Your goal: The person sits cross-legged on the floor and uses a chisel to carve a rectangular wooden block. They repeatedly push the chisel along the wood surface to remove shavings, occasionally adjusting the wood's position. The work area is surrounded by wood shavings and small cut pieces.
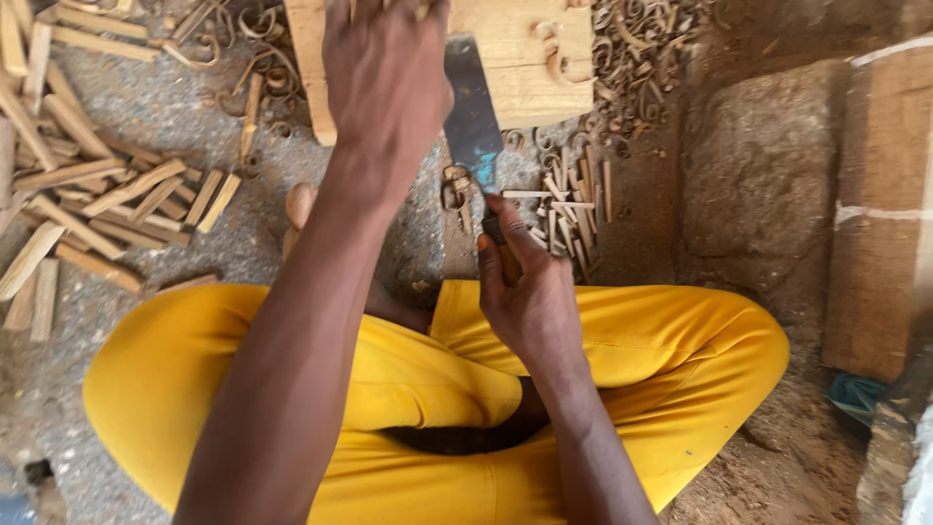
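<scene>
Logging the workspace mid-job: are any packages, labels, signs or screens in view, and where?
None in view. Only the wooden block, the blade held by the right hand, the left hand on the block, split wood sticks and shavings.

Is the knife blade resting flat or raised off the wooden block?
Raised: the blade tilts over the wooden block, its handle gripped in the right hand.

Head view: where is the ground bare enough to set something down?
Bare grey ground lies between the split wood sticks at left and the wooden block. Crowded: curled shavings around the block, thin slivers beside the blade in the right hand.
</scene>
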